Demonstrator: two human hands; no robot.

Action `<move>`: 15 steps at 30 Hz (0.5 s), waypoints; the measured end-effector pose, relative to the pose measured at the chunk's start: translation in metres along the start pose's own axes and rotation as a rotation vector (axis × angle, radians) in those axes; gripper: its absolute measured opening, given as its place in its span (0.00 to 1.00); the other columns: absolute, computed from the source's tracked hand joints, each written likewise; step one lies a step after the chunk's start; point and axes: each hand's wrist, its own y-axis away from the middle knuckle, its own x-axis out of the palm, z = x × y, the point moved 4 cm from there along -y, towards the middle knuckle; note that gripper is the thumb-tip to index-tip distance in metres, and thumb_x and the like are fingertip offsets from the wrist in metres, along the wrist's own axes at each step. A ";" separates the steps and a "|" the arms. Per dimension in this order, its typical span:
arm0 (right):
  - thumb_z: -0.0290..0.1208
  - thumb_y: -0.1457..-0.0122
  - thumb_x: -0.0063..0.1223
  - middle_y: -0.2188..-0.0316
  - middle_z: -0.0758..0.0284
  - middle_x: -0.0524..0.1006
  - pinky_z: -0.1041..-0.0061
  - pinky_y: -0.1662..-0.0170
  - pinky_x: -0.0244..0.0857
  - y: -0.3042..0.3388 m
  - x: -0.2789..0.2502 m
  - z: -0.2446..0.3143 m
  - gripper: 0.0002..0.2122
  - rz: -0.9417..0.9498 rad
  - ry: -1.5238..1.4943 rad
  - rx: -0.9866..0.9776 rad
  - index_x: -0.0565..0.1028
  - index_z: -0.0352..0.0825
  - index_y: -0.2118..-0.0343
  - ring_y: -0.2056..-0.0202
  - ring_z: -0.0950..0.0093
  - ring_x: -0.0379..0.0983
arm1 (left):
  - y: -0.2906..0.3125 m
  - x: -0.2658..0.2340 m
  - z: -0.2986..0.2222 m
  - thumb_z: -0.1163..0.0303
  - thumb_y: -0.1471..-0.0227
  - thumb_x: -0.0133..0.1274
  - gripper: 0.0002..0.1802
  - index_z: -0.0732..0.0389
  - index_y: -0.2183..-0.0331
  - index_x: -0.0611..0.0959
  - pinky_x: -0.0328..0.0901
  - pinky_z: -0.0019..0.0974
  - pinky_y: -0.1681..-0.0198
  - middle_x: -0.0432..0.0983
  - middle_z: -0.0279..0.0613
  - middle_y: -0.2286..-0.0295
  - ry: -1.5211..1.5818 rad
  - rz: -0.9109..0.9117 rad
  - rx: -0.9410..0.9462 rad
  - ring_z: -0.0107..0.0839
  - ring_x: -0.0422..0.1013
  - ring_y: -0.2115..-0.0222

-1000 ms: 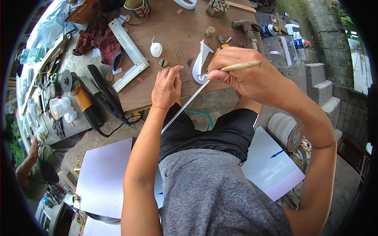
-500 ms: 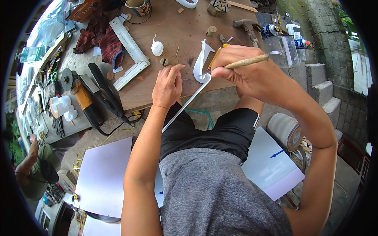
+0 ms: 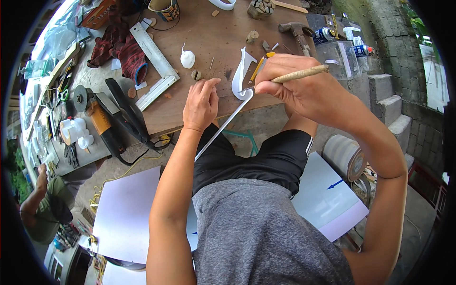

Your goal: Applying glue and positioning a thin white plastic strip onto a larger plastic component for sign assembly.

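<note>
A curved white strip [image 3: 236, 91] stands on edge at the table's front, forming a pointed loop with a small curl. Its long tail [image 3: 223, 125] runs over the edge toward my lap. My right hand [image 3: 289, 85] is closed round a slim wooden-handled tool [image 3: 299, 74], whose thin dark tip meets the strip by the curl. Fingers loosely bent, my left hand [image 3: 201, 102] rests on the table edge left of the strip, with nothing visible in it. A yellow pencil [image 3: 258, 68] lies beside my right hand. A small white bottle [image 3: 187, 59] and a slotted wooden peg [image 3: 196, 74] are beyond my left hand.
A metal square [image 3: 156, 59], a dark red glove [image 3: 128, 59] and an angle grinder [image 3: 97, 114] lie to the left. A hammer [image 3: 298, 34] and a jar of wooden bits [image 3: 261, 9] are at the far right. Another person's arm [image 3: 34, 197] shows at far left.
My right hand and the tool shift very slightly, with the tip staying by the curl. The view moves a little; my left hand stays in place.
</note>
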 end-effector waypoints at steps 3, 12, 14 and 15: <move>0.41 0.33 0.56 0.71 0.61 0.79 0.60 0.63 0.71 0.000 -0.002 0.000 0.15 0.009 -0.007 0.011 0.78 0.31 0.66 0.67 0.56 0.77 | 0.000 0.000 0.000 0.79 0.44 0.53 0.16 0.57 0.53 0.80 0.67 0.47 0.56 0.77 0.47 0.66 -0.004 -0.005 0.006 0.48 0.73 0.63; 0.41 0.32 0.55 0.71 0.59 0.77 0.62 0.61 0.71 0.000 0.001 -0.001 0.16 0.037 0.041 -0.040 0.76 0.30 0.67 0.66 0.57 0.77 | 0.000 0.001 0.001 0.79 0.44 0.53 0.17 0.57 0.52 0.81 0.67 0.47 0.55 0.77 0.47 0.66 -0.003 0.006 0.010 0.49 0.74 0.63; 0.39 0.32 0.54 0.71 0.59 0.77 0.62 0.61 0.71 0.000 0.004 0.000 0.15 0.075 0.076 -0.039 0.75 0.30 0.67 0.66 0.58 0.77 | 0.001 0.000 0.002 0.79 0.44 0.53 0.17 0.58 0.52 0.81 0.68 0.47 0.55 0.77 0.47 0.65 0.001 0.010 0.009 0.49 0.74 0.62; 0.38 0.32 0.54 0.71 0.59 0.78 0.63 0.60 0.71 -0.001 0.007 0.002 0.14 0.053 0.073 -0.079 0.75 0.30 0.68 0.65 0.59 0.77 | 0.002 0.001 0.003 0.79 0.44 0.53 0.17 0.58 0.52 0.82 0.68 0.47 0.54 0.78 0.48 0.65 -0.020 -0.007 0.014 0.49 0.74 0.61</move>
